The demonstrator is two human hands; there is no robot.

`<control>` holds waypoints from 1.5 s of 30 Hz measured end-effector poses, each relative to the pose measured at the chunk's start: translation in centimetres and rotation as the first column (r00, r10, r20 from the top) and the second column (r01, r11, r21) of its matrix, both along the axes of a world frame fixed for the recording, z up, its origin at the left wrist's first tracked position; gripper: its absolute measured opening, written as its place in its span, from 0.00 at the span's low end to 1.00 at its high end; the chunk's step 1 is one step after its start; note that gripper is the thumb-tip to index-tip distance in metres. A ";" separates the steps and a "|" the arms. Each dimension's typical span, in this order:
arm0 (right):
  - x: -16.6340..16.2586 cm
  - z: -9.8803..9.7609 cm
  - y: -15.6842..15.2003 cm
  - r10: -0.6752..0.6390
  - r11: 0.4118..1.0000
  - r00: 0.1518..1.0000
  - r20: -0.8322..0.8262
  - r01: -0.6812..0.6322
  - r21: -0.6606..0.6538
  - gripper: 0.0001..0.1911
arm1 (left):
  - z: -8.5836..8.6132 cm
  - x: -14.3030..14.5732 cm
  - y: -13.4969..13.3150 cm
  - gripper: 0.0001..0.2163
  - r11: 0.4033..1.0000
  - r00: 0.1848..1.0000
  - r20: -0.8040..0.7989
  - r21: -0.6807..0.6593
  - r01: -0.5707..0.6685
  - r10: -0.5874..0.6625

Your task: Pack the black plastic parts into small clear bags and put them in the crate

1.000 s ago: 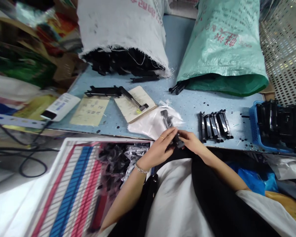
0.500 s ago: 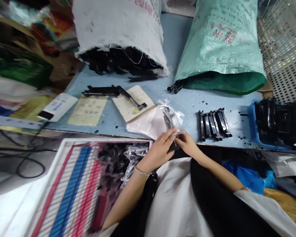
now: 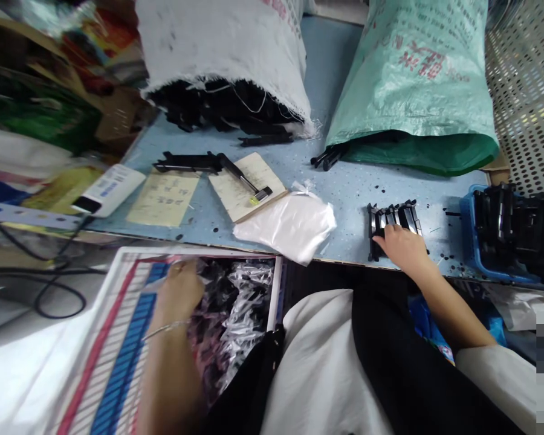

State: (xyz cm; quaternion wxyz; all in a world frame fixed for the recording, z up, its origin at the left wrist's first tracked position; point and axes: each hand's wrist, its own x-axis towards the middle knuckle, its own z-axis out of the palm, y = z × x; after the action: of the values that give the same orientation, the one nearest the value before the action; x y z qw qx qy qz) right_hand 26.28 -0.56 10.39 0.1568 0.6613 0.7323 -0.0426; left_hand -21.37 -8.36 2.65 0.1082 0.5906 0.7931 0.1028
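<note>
My right hand (image 3: 404, 249) is over the row of black plastic parts (image 3: 410, 211) on the blue table. Its thumb and fingers are closed around one of the parts, whose lower end is hidden. My left hand (image 3: 181, 290) is low over the striped crate (image 3: 131, 314), smeared by motion, and its fingers cannot be made out. A wisp of clear film shows beside it; whether the hand holds anything is unclear. Right next to it in the crate lie black parts in clear bags (image 3: 249, 296). A stack of clear plastic bags (image 3: 285, 226) rests at the table's front edge.
A white sack (image 3: 222, 42) and a green sack (image 3: 412, 78) with black parts stand at the back. A blue basket (image 3: 469, 232) of black parts is right. A notebook (image 3: 240, 175), a black tool (image 3: 190, 162), paper (image 3: 163, 199) and a white device (image 3: 113, 190) lie left.
My hands have parted from the bagged black part they held together over the bags. The left moved left and down to the crate; the right moved right to the row of parts.
</note>
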 end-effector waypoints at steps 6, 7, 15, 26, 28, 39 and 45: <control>-1.8 -2.8 -1.1 0.025 0.997 1.000 0.009 -0.025 0.066 0.28 | 0.2 16.0 4.6 0.08 0.900 0.900 0.253 0.351 0.258 -0.356; -1.7 -3.1 -0.9 -0.007 0.998 1.000 -0.021 0.008 0.059 0.29 | 0.3 18.6 5.5 0.08 0.880 0.878 0.230 0.340 0.333 -0.421; 0.3 -3.8 -0.2 -0.249 0.968 0.448 -0.858 0.153 -0.201 0.25 | -0.6 21.1 10.0 0.09 0.923 0.733 0.561 0.246 0.295 -0.384; -5.9 -5.4 1.0 -0.612 0.771 -0.443 -0.655 -0.152 -0.618 0.17 | 1.8 19.4 8.7 0.07 0.928 0.689 0.670 0.373 0.010 -0.277; -4.9 -5.8 0.5 -0.620 0.747 -0.470 -0.629 -0.107 -0.656 0.16 | 1.8 19.2 8.5 0.07 0.923 0.696 0.664 0.385 -0.006 -0.273; -2.7 -6.1 -3.0 -0.643 0.718 -0.462 -0.611 -0.087 -0.690 0.17 | 0.0 21.5 8.2 0.21 0.854 0.744 0.445 0.397 0.336 -0.499; -4.6 -6.4 -3.6 -0.855 0.481 -0.365 -0.368 -0.294 -0.826 0.14 | 1.0 21.0 6.7 0.29 0.765 0.727 0.330 0.497 0.408 -0.602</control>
State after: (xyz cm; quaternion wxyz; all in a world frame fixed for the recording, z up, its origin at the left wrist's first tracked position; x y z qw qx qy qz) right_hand 21.66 -4.15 3.96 -0.2490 0.4301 0.1824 -0.8484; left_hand -0.33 -1.66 3.66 0.2020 0.7533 0.5084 0.3650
